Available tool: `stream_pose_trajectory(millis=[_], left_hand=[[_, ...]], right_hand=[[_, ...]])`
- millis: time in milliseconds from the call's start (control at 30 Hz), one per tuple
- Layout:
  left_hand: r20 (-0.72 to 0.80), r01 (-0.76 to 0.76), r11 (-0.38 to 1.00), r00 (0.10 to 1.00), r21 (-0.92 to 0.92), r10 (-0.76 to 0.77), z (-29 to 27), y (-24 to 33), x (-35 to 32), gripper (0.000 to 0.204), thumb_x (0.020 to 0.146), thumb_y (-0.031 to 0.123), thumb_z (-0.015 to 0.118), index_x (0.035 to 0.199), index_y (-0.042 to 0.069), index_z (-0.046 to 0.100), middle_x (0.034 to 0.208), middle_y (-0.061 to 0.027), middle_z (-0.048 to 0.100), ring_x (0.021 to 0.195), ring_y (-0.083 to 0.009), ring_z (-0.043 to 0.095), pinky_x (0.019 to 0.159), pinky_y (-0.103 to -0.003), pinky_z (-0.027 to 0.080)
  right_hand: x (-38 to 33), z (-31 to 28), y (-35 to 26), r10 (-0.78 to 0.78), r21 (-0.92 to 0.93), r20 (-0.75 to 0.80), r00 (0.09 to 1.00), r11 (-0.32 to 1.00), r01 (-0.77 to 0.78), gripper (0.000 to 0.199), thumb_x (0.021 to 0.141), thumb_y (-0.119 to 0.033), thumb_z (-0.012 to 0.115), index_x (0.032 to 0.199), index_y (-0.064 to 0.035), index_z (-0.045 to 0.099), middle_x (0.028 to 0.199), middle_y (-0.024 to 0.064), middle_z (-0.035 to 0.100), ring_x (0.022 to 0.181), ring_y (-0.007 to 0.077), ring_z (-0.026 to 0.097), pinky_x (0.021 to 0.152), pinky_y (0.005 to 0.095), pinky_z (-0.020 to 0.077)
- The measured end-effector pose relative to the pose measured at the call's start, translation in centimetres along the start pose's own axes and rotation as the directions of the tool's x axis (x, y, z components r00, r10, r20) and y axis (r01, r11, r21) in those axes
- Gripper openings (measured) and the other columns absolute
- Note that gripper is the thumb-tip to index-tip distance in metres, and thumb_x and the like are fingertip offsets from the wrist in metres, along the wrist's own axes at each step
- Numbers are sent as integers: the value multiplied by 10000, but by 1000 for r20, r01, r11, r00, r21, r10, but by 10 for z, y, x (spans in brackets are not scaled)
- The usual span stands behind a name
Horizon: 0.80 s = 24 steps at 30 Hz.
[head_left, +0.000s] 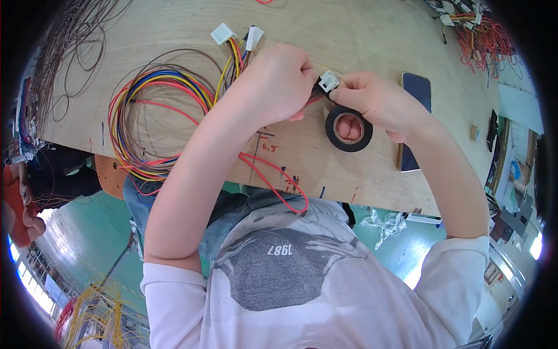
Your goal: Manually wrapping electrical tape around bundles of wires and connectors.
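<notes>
My left hand (pixel 282 84) is closed, pinching the wires just behind a white plug connector (pixel 329 81). A short black wrapped part shows between the fingers and the connector. My right hand (pixel 381 103) has a roll of black tape (pixel 349 147) hanging from it, with fingertips showing through the roll's hole. Its thumb and forefinger are pinched together beside the connector. The tape's free end is too small to make out. Left of my left forearm lies a coil of red, yellow, blue and brown wires (pixel 136 87), with two more white connectors (pixel 222 34) beyond it.
A smartphone (pixel 417 90) lies partly under my right forearm. A red wire loop (pixel 303 200) hangs over the wooden table's near edge. Thin brown wires (pixel 72 52) spread at the far left; red wires with white connectors (pixel 485 43) pile at the far right.
</notes>
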<state>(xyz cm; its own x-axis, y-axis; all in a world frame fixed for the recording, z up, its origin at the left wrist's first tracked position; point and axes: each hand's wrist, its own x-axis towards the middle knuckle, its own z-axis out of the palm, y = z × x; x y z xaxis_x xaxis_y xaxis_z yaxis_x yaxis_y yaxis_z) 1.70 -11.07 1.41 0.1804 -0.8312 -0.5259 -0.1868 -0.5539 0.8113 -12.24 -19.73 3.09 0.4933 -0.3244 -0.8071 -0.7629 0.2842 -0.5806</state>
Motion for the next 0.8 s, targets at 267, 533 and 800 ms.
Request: stream_pose_trajectory(millis=[267, 533, 800], left_hand=[[36, -24, 977, 999, 214, 16, -4, 4, 2, 187, 846, 123, 475, 852, -38, 570, 573, -47, 541, 442, -105, 540, 427, -248, 425], [75, -78, 897, 996, 434, 50, -9, 7, 8, 186, 831, 120, 471, 817, -38, 567, 553, -72, 533, 434, -138, 532, 445, -280, 429], [103, -166, 696, 986, 699, 132, -7, 14, 7, 266, 839, 172, 492, 705, -52, 543, 585, -178, 559, 517, -283, 572, 530, -372, 451]], right_hand=[[3, -1, -6, 61, -169, -3, 998, 984, -61, 181, 861, -161, 504, 722, -46, 523, 585, -6, 537, 492, 58, 525, 435, 204, 377], [1, -3, -14, 46, -308, 32, 998, 951, -34, 189, 853, -157, 506, 701, -45, 509, 579, 1, 533, 484, 62, 525, 418, 212, 379], [12, -4, -1, 20, -191, 43, 999, 982, -11, 150, 842, -102, 509, 733, -4, 540, 587, 14, 541, 469, 73, 534, 426, 204, 437]])
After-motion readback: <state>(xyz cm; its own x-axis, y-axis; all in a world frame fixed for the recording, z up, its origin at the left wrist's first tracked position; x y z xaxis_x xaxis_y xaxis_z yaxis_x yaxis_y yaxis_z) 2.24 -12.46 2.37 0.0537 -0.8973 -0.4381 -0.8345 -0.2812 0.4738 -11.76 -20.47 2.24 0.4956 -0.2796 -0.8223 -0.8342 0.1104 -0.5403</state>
